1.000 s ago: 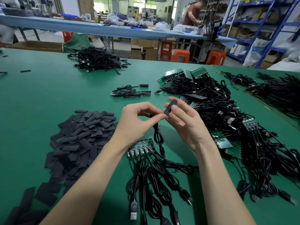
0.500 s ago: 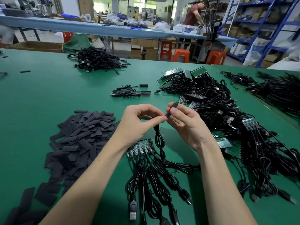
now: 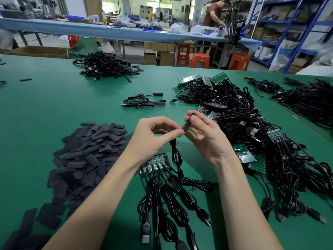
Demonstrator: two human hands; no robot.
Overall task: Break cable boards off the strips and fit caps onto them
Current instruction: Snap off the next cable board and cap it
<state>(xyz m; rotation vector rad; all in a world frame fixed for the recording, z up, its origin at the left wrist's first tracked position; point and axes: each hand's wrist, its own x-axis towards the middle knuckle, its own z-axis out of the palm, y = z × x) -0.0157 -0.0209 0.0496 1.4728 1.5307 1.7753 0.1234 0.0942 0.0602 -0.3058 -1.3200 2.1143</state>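
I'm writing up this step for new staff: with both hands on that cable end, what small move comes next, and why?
Probably push the black cap the rest of the way down over the cable end. The right hand pinches the cap, the left hand pinches the cable just below it, and the two meet, so seating looks unfinished. Whether the board is fully covered cannot be seen.

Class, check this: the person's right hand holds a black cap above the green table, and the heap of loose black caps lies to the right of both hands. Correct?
No. In the head view the heap of loose black caps lies left of both hands. The right hand does hold a black cap above the green table.
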